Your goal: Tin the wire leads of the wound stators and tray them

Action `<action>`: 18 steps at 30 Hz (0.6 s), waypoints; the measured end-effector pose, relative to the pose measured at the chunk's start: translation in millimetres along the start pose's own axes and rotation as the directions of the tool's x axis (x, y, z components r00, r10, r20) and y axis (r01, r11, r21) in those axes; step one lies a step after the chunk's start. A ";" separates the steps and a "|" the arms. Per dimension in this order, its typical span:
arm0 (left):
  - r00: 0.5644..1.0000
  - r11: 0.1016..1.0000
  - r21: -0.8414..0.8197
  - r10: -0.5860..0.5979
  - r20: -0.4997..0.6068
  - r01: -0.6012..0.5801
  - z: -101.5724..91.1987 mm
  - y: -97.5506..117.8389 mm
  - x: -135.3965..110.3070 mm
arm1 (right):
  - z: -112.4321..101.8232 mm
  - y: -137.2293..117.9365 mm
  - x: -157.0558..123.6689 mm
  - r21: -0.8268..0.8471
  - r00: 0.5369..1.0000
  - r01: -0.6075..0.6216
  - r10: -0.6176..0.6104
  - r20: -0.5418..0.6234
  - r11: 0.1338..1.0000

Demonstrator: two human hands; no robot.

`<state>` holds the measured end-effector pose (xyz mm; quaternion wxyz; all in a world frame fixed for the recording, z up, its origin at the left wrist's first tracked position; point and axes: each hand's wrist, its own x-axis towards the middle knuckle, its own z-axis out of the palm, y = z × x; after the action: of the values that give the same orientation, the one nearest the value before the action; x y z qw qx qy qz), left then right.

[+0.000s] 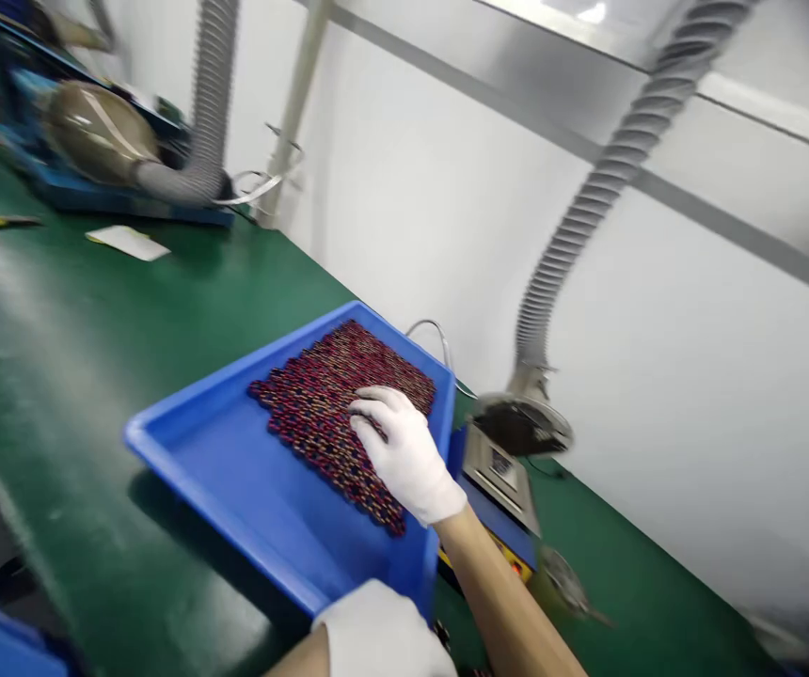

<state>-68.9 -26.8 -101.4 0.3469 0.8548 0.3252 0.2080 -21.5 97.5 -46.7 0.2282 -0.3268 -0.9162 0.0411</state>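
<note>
Head view, blurry, but the hands are clear enough. The right hand [404, 461], in a white glove, lies flat on a packed patch of tiny red and dark parts [312, 395], fingers loosely spread and pressing down, not closed around anything. The left hand [376, 630], gloved too, sits at the near corner of the blue tray [235, 480]; it touches the rim, but I can't tell if it's actually clamped on it.

My guess is the parts are light and loose. They sit side by side like a mat, so a flat palm seems the way to shift them, since pinching would probably just scatter them. The tray looks like stiff plastic, so I'd hold it by the rim.

The patch is roughly square, speckled red, black and a bit of yellow, filling the far right half of the tray. The near half is bare blue. The tray rests on a green bench [94, 310], tilted a little toward the wall. Just beside its right edge stands a small machine [499, 470] under a ribbed grey hose [588, 207]. A slip of paper [129, 243] lies farther back.
</note>
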 end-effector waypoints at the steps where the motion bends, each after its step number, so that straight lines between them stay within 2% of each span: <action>1: 1.000 1.000 0.005 0.001 0.024 -0.002 -0.3 1.2 0.0 | -18.0 4.3 -20.4 0.044 0.998 -0.028 0.031 -0.056 0.999; 3: 0.998 1.000 0.016 0.010 0.060 -0.011 -0.8 2.5 0.6 | -47.0 15.0 -74.4 0.146 0.967 -0.183 0.204 -0.152 0.972; 4: 0.997 1.000 0.020 0.018 0.069 -0.020 -1.2 2.7 1.4 | -57.1 20.3 -107.3 0.189 0.921 -0.307 0.342 -0.187 0.933; 5: 0.997 1.000 0.016 0.021 0.077 -0.023 -1.7 2.8 2.2 | -64.0 24.6 -143.0 0.248 0.819 -0.476 0.528 -0.223 0.844; 6: 0.996 1.000 0.009 0.020 0.088 -0.021 -2.2 2.9 3.1 | -67.8 27.2 -180.2 0.255 0.724 -0.582 0.635 -0.271 0.772; 9: 0.993 1.000 0.001 0.015 0.119 -0.015 -3.6 4.1 4.8 | -65.0 21.6 -284.9 0.291 0.456 -0.775 0.816 -0.355 0.561; 11: 0.989 1.000 -0.010 0.012 0.147 -0.011 -4.1 5.6 5.2 | -57.8 7.0 -336.5 0.329 0.326 -0.836 0.879 -0.347 0.439; 12: 0.987 1.000 -0.015 0.007 0.159 -0.005 -4.2 6.4 5.4 | -54.5 -2.5 -355.0 0.348 0.287 -0.849 0.899 -0.330 0.398; 14: 0.983 1.000 -0.026 -0.006 0.184 0.011 -4.3 8.1 6.2 | -50.3 -23.1 -378.2 0.377 0.271 -0.854 0.925 -0.265 0.358; 18: 0.977 0.995 -0.081 -0.035 0.212 0.053 -3.9 9.8 9.0 | -48.8 -57.1 -388.9 0.395 0.353 -0.840 0.928 -0.122 0.372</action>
<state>-60.8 -24.1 -90.4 0.4202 0.8489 0.2964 0.1225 232.4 -191.0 -142.5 0.3567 -0.7405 -0.5228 0.2259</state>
